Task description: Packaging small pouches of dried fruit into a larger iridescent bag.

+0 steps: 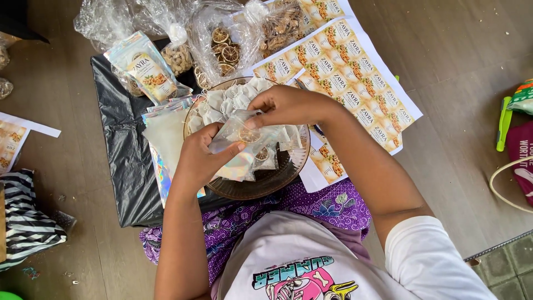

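Left hand (197, 158) grips a small clear pouch (244, 144) with an iridescent back, fingers curled shut around its lower left side and thumb pressed across its front, holding it just above the near part of a round woven tray (288, 166). Right hand (288, 105) comes in from the far side with its fingertips pinched together at the pouch's open mouth, closed on its top edge or on something being slipped in; which of the two is hard to tell. Inside the pouch a dried citrus slice (250, 135) already shows, so the filling of this one looks well under way, though its mouth is not yet closed. White tea bags (230, 100) still lie heaped on the far part of the tray. A stack of empty iridescent pouches (164, 139) waits on the black plastic sheet (119, 144) just left of the tray, and one filled, labelled pouch (147, 69) lies farther off. Beyond are clear bags of dried citrus slices (222, 50), and printed label sheets (347, 78) are spread on the floor to the right, apparently mostly unused.
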